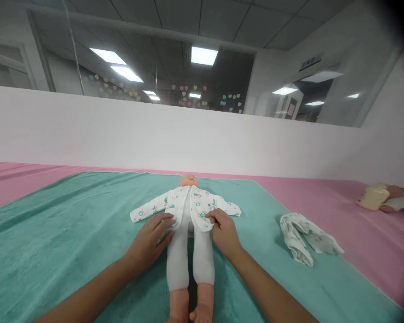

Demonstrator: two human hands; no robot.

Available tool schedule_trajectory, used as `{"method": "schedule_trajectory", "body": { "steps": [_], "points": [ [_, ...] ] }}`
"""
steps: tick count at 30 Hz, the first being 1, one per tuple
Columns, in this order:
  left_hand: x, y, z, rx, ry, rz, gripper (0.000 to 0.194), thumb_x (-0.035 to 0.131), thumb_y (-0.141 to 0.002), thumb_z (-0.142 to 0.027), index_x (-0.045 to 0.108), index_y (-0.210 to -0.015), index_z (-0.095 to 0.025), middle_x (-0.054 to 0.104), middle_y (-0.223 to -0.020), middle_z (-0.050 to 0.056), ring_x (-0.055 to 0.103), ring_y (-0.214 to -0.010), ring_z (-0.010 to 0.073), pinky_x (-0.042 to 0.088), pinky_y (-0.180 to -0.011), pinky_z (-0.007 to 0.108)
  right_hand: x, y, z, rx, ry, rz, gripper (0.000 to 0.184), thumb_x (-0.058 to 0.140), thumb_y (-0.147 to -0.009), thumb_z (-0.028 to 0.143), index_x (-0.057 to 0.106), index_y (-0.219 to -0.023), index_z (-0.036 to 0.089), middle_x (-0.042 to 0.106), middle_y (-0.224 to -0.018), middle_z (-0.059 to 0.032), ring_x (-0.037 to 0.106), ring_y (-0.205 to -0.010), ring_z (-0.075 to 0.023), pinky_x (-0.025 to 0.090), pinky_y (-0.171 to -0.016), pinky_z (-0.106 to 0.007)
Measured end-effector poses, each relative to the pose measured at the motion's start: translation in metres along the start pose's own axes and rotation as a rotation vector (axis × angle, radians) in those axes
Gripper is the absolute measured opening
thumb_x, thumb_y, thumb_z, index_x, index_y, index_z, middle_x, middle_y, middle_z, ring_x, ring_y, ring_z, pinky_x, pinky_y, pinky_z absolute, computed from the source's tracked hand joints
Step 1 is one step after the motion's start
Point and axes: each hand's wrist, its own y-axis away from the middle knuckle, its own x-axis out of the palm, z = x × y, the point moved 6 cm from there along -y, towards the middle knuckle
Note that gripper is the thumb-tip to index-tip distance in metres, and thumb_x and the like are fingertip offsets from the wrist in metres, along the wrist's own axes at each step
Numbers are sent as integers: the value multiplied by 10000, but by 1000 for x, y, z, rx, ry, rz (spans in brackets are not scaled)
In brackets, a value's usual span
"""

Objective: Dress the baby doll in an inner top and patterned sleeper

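A baby doll [204, 296] lies on its back, head away from me, in white leggings [177, 264] and an open-fronted white baby jacket [198, 204] with a green print. The jacket's sleeves spread out to both sides. My left hand [152, 240] rests at the jacket's lower left edge, fingertips on the cloth and the thumb apart, beside the doll's hip. On the other side, my right hand [225, 231] pinches the lower right front of the jacket between thumb and fingers. The doll's bare feet point toward me.
A folded white printed garment [305, 237] lies to the right on the green blanket [87, 233]. Pink cloth [323, 193] shows beyond it. At the far right is a cream-coloured object [373, 197] beside blurred skin-coloured shapes. A white wall [121, 134] with windows stands behind.
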Motion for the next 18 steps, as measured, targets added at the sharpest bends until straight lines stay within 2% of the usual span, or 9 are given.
{"method": "schedule_trajectory", "body": {
  "steps": [4,8,10,12,15,18],
  "points": [
    [2,-1,9,-88,17,-15,193,380,-897,-263,548,-972,-202,545,-1062,56,481,-1030,175,407,-892,327,-6,-2,-11,69,-68,-44,371,312,-601,28,587,-791,189,494,-680,-1,469,-685,-141,379,-656,-262],
    [1,-4,8,-156,67,-3,198,369,-897,-302,538,-870,-200,575,-944,36,519,-925,170,424,-834,307,2,-2,5,-32,-72,110,352,356,-668,35,617,-838,199,563,-741,-8,505,-770,-149,411,-754,-289],
    [0,-6,5,-181,103,-22,199,365,-895,-313,529,-866,-205,580,-958,27,527,-920,168,432,-817,292,3,-1,16,-108,-18,194,346,369,-733,66,624,-913,214,580,-798,-16,507,-823,-156,416,-788,-306],
    [-1,-6,-4,-168,143,-33,204,349,-900,-309,530,-888,-217,584,-1000,17,532,-942,162,440,-814,276,-5,2,18,-130,50,225,326,372,-790,113,605,-986,229,593,-888,-25,507,-885,-164,417,-820,-323],
    [2,-4,-27,9,174,20,197,368,-894,-278,552,-952,-240,592,-1063,2,530,-1002,157,430,-873,282,-38,12,-3,-73,252,185,312,394,-818,170,564,-1070,243,580,-1043,-41,489,-992,-184,396,-881,-353],
    [7,0,-45,158,153,78,205,413,-875,-255,571,-1007,-251,603,-1090,11,528,-1033,170,412,-920,322,-97,34,-47,49,616,82,375,442,-781,172,529,-1143,216,528,-1174,-85,430,-1106,-240,297,-981,-431]
  ]
}}
